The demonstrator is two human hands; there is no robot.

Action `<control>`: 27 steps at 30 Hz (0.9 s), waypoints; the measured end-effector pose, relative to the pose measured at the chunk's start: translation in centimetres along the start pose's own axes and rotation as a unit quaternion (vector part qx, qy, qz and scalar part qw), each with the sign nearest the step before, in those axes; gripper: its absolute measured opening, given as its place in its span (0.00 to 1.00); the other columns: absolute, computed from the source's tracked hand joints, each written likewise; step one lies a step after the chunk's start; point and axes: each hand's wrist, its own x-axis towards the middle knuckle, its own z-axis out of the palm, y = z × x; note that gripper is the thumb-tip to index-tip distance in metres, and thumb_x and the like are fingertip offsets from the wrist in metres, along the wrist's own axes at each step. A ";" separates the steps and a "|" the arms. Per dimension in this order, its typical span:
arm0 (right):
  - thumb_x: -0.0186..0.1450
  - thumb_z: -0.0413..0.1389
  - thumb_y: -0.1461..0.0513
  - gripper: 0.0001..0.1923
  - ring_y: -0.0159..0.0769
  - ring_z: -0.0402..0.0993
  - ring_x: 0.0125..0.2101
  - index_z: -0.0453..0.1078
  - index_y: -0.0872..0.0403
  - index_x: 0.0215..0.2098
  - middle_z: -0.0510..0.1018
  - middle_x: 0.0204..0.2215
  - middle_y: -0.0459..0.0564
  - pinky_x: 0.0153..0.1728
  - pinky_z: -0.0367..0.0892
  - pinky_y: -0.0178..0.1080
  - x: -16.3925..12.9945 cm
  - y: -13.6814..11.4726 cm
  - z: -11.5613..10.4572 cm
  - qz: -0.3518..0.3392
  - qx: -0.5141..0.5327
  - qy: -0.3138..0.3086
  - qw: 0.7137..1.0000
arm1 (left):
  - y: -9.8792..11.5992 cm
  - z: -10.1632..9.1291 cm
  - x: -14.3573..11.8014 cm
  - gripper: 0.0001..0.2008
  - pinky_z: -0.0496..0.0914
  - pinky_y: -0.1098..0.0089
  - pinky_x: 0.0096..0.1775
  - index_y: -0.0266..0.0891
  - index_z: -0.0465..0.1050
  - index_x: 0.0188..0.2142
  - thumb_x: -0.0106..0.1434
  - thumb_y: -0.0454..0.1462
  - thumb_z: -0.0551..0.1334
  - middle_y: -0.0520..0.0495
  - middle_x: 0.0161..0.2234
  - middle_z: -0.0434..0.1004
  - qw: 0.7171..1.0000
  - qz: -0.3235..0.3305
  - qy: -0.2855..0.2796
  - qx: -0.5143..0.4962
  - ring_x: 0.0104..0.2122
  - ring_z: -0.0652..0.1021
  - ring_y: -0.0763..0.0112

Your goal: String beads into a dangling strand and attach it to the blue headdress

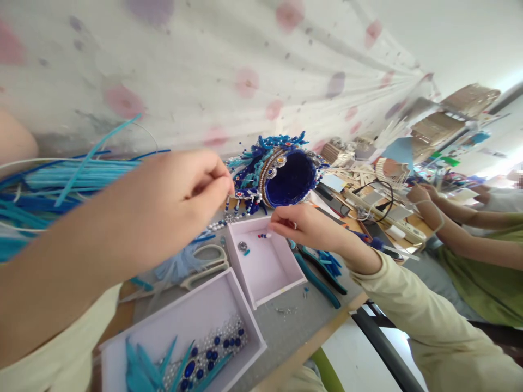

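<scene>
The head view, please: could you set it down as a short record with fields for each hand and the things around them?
view: head camera, looking down at a craft table
left hand: raised, fingertips pinched by the headdress's bead strands; what it pinches is too small to tell
right hand: fingers pinched over the small tray
blue beaded headdress: behind both hands, on its side
small tray: holds a few loose beads
large tray: blue feathers, beaded pieces
scissors: between the trays
co-worker's hand: at right, apart
</scene>
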 end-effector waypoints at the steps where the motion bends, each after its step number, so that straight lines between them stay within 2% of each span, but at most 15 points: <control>1: 0.69 0.52 0.61 0.11 0.27 0.59 0.21 0.67 0.56 0.29 0.66 0.20 0.40 0.26 0.54 0.32 0.1 0.1 0.0 0.002 0.004 0.004 1.000 | 0.3 0.8 0.4 0.13 0.56 0.71 0.25 0.41 0.72 0.31 0.61 0.46 0.55 0.58 0.18 0.66 0.999 -0.007 -0.035 -0.012 0.19 0.66 0.74; 4: 0.69 0.52 0.61 0.11 0.27 0.59 0.21 0.67 0.56 0.29 0.66 0.20 0.40 0.25 0.53 0.32 0.5 0.3 0.2 0.007 0.019 0.031 0.999 | 0.3 3.7 1.8 0.07 0.50 0.73 0.20 0.41 0.66 0.30 0.58 0.41 0.57 0.61 0.15 0.56 0.980 -0.084 -0.144 -0.112 0.15 0.58 0.77; 7: 0.69 0.52 0.60 0.12 0.27 0.58 0.20 0.67 0.56 0.28 0.65 0.19 0.40 0.24 0.52 0.32 0.8 0.2 0.1 0.000 0.035 0.049 0.998 | -0.8 5.9 2.9 0.09 0.48 0.73 0.20 0.39 0.68 0.34 0.56 0.42 0.61 0.63 0.15 0.53 0.960 -0.103 -0.179 -0.190 0.15 0.55 0.78; 12: 0.68 0.53 0.59 0.14 0.26 0.57 0.19 0.66 0.56 0.26 0.66 0.18 0.40 0.23 0.50 0.32 0.8 -0.6 -0.2 -0.024 0.070 0.081 0.994 | -1.1 7.2 3.7 0.16 0.44 0.71 0.22 0.36 0.78 0.38 0.51 0.41 0.67 0.62 0.16 0.48 0.970 -0.056 -0.194 -0.134 0.18 0.52 0.78; 18: 0.68 0.53 0.58 0.16 0.26 0.58 0.20 0.64 0.55 0.24 0.67 0.18 0.41 0.23 0.50 0.32 0.5 -1.1 0.4 -0.015 0.102 0.142 0.985 | 0.0 8.5 3.6 0.11 0.43 0.69 0.23 0.36 0.82 0.33 0.52 0.41 0.67 0.59 0.16 0.50 0.978 -0.029 -0.175 -0.114 0.18 0.52 0.77; 22: 0.67 0.53 0.61 0.12 0.26 0.57 0.20 0.65 0.55 0.26 0.66 0.19 0.40 0.23 0.50 0.33 0.2 -0.7 1.0 0.004 0.116 0.186 0.976 | 0.0 9.3 3.1 0.11 0.44 0.70 0.23 0.37 0.82 0.32 0.53 0.41 0.67 0.58 0.14 0.54 0.974 -0.041 -0.192 -0.116 0.18 0.54 0.77; 25: 0.68 0.53 0.60 0.12 0.27 0.56 0.20 0.65 0.55 0.26 0.65 0.19 0.40 0.24 0.51 0.33 -0.2 -0.2 0.8 0.009 0.131 0.217 0.967 | -0.6 10.0 2.7 0.11 0.48 0.72 0.22 0.36 0.82 0.29 0.51 0.42 0.68 0.55 0.15 0.62 0.969 -0.072 -0.207 -0.116 0.18 0.60 0.76; 27: 0.69 0.52 0.58 0.13 0.27 0.57 0.21 0.65 0.55 0.27 0.65 0.19 0.40 0.24 0.52 0.33 -0.5 0.1 0.3 0.010 0.142 0.236 0.961 | -1.0 10.4 2.6 0.10 0.50 0.72 0.23 0.36 0.82 0.28 0.49 0.41 0.69 0.54 0.15 0.64 0.965 -0.092 -0.215 -0.121 0.18 0.61 0.75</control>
